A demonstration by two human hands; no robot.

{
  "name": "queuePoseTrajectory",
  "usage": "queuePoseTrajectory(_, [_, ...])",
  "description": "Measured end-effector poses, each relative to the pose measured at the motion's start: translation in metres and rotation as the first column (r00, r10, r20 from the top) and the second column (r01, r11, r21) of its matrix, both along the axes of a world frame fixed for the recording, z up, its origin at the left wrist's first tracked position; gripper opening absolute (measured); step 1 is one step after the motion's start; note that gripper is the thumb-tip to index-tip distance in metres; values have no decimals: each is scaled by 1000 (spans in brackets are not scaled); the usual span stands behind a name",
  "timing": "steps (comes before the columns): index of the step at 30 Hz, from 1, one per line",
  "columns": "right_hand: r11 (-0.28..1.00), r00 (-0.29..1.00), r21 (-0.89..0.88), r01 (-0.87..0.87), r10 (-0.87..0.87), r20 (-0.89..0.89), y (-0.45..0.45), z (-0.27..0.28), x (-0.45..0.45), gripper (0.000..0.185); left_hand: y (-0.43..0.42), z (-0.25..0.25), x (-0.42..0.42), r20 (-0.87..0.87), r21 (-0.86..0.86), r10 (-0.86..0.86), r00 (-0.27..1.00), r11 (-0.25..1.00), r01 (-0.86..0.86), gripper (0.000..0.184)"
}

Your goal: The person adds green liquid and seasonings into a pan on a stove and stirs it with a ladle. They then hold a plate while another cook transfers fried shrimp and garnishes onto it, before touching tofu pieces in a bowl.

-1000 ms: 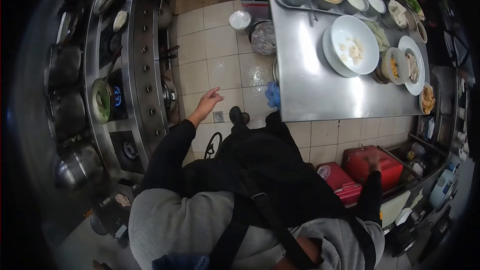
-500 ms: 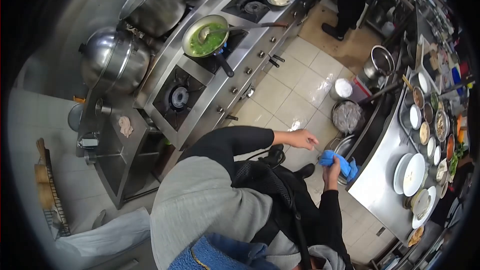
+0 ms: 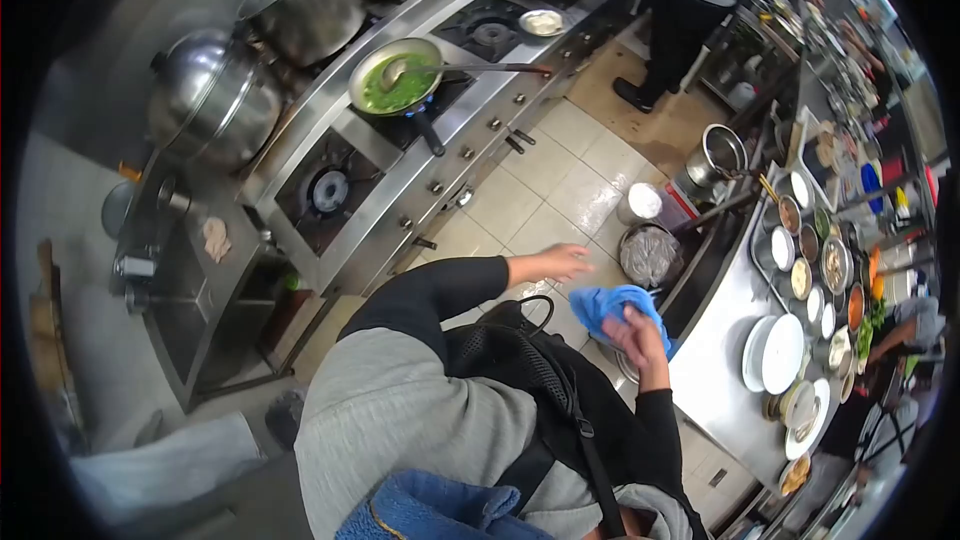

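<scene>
My right hand (image 3: 641, 336) holds a bright blue cloth (image 3: 615, 306), bunched up with its edges hanging loose over the floor beside the counter. My left hand (image 3: 553, 263) is a short way from the cloth, with its fingers stretched out and nothing in them. To the left of my hands, a frying pan (image 3: 425, 52) sits over a blue flame, with chopped greens in liquid (image 3: 401, 89) in it. A ladle (image 3: 470, 68) rests in the pan, its long handle reaching over the stove front.
A gas stove (image 3: 383, 198) with large pots (image 3: 305, 15) runs along the left. On the right counter (image 3: 707, 374) are stacked white plates (image 3: 778, 353) and several ingredient bowls. A white tub (image 3: 640, 203) and a bagged container (image 3: 651, 256) stand on the floor. Another person (image 3: 683, 30) stands ahead.
The blue cloth has spread out from a tight bundle, and my right hand has turned over on it. My left hand has opened its fingers. The whole view has shifted left.
</scene>
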State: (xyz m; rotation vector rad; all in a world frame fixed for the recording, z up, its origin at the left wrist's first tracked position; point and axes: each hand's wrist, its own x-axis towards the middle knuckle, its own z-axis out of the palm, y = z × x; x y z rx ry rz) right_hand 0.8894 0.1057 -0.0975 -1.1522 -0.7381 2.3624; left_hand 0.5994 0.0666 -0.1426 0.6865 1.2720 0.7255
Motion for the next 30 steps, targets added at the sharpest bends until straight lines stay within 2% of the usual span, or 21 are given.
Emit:
queuePoseTrajectory(2, [954,957,-170,-249,269,107,-2,19,7,32,-31,-27,-54,86,-167,330,940,935,-313,72])
queuePoseTrajectory(3, [899,906,-258,-354,398,146,-1,19,10,37,-48,-37,-84,159,-270,514,843,844,-464,75])
queuePoseTrajectory(5, [843,781,-41,-536,514,355,15,8,2,56,-77,-21,-142,279,-373,812,513,584,-722,82])
queuePoseTrajectory(6, [779,723,98,-619,516,459,30,13,-12,61,-83,-9,-169,339,-350,856,389,499,-793,84])
queuePoseTrajectory(8, [608,650,337,-719,414,637,62,33,-59,70,-83,9,-221,461,-310,870,176,343,-887,85])
queuePoseTrajectory(9, [674,789,453,-583,335,516,76,36,-88,68,-74,15,-245,522,-291,847,100,287,-913,84])
queuePoseTrajectory(10, [547,756,546,-635,297,583,95,51,-121,72,-65,16,-265,582,-279,812,34,239,-930,83])
queuePoseTrajectory(11, [402,728,616,-677,243,641,117,60,-156,74,-58,10,-288,678,-246,734,43,282,-927,79])
queuePoseTrajectory(13, [165,749,731,-663,128,650,138,106,-244,70,-40,28,-305,705,-245,710,5,250,-937,67])
queuePoseTrajectory(14, [58,768,767,-639,105,632,145,128,-289,68,-37,31,-311,676,-279,737,1,258,-925,49])
queuePoseTrajectory(16, [-182,803,802,-569,88,590,173,139,-378,64,-40,-11,-333,685,-267,724,78,349,-898,42])
queuePoseTrajectory(17, [-264,804,783,-564,40,593,188,137,-423,68,-45,-27,-343,685,-259,719,117,390,-883,39])
queuePoseTrajectory(18, [-340,809,759,-555,-10,587,198,129,-459,71,-46,-4,-340,646,-345,763,16,311,-886,38])
queuePoseTrajectory(20, [-501,739,585,-638,-184,649,208,110,-516,81,-52,16,-347,562,-390,826,-25,239,-889,34])
queuePoseTrajectory(21, [-564,706,483,-670,-284,649,213,106,-543,85,-63,5,-355,528,-285,842,112,299,-911,23])
queuePoseTrajectory(22, [-524,558,364,-770,-278,782,209,104,-561,93,-68,12,-361,480,-297,870,114,283,-912,16])
queuePoseTrajectory(23, [-484,385,225,-846,-261,885,204,98,-574,101,-75,17,-367,340,-261,919,200,297,-918,16])
queuePoseTrajectory(24, [-433,214,139,-890,-129,968,203,86,-587,112,-81,27,-368,214,-164,938,272,309,-937,20])
queuePoseTrajectory(25, [-377,143,159,-913,70,987,203,72,-593,111,-87,36,-368,75,-76,945,319,324,-943,24])
queuePoseTrajectory(27, [-416,201,270,-868,202,959,192,30,-592,106,-99,28,-382,62,-32,911,408,410,-911,24])
queuePoseTrajectory(30, [-158,326,420,-894,417,849,131,20,-564,91,-125,7,-390,104,-25,873,477,481,-876,23])
